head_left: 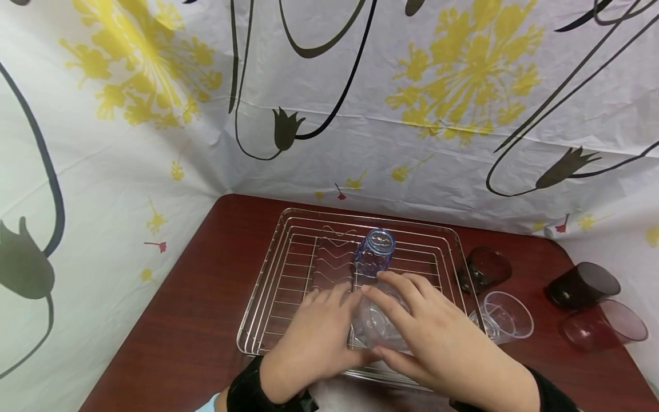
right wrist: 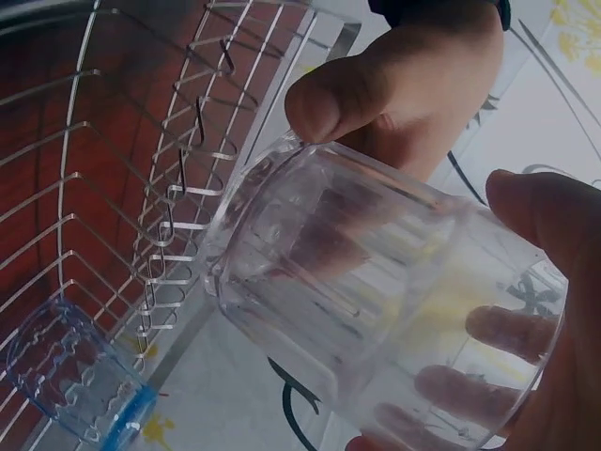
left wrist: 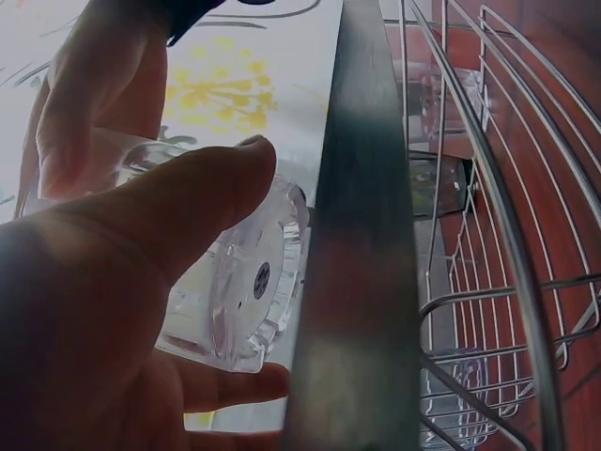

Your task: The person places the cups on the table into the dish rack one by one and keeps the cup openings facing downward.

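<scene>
A clear plastic-looking cup (head_left: 378, 323) is held between both hands over the front of a wire dish rack (head_left: 273, 274). My left hand (head_left: 319, 332) grips it near its base, with the thumb along its side in the left wrist view. My right hand (head_left: 437, 332) curls round the rim end, fingers seen through the wall of the clear cup (right wrist: 347, 291) in the right wrist view. The cup lies tilted, its base turned toward the rack. Behind the hands, a blue glass (head_left: 374, 252) stands upside down in the rack.
Right of the rack on the dark red table (head_left: 170, 320) are a dark tinted glass (head_left: 484, 269), another clear cup (head_left: 507, 315), a black cup (head_left: 582, 284) and a reddish cup (head_left: 602, 327). A patterned cloth (head_left: 329, 74) hangs behind the table and along its sides.
</scene>
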A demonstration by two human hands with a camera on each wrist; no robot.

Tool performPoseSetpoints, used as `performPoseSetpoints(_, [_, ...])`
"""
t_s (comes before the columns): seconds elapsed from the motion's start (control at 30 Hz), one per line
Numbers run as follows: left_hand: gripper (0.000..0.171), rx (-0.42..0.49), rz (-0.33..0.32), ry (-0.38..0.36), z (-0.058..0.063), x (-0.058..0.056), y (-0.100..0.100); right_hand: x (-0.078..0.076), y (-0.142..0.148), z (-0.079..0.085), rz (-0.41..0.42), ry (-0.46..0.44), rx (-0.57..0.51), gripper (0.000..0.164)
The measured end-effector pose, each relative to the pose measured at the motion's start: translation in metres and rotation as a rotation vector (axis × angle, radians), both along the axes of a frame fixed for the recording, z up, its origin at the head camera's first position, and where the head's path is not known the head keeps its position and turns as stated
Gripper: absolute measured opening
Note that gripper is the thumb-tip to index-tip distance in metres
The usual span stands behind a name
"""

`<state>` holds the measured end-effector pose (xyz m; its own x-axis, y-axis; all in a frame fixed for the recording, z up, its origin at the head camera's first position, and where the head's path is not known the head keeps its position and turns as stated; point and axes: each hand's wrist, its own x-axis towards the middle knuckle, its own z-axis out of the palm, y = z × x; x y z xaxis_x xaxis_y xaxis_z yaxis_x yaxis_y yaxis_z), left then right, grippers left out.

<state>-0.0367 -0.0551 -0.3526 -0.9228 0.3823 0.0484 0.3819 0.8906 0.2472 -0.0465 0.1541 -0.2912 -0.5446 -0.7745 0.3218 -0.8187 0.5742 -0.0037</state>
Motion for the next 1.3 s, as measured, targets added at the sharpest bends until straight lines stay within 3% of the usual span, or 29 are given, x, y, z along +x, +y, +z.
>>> performPoseSetpoints(0.6, [0.088, 0.054, -0.033, 0.054, 0.000, 0.001, -0.002, 0.001, 0.001, -0.005, 0.078, -0.019, -0.044, 0.071])
performPoseSetpoints(0.77, [0.085, 0.077, -0.047, 0.078, 0.002, 0.001, -0.004, 0.000, 0.003, -0.006, 0.064, -0.037, -0.052, 0.071])
performPoseSetpoints(1.3, [0.076, 0.107, -0.048, 0.042, 0.011, -0.002, -0.011, -0.005, 0.009, -0.011, 0.063, -0.001, -0.105, 0.065])
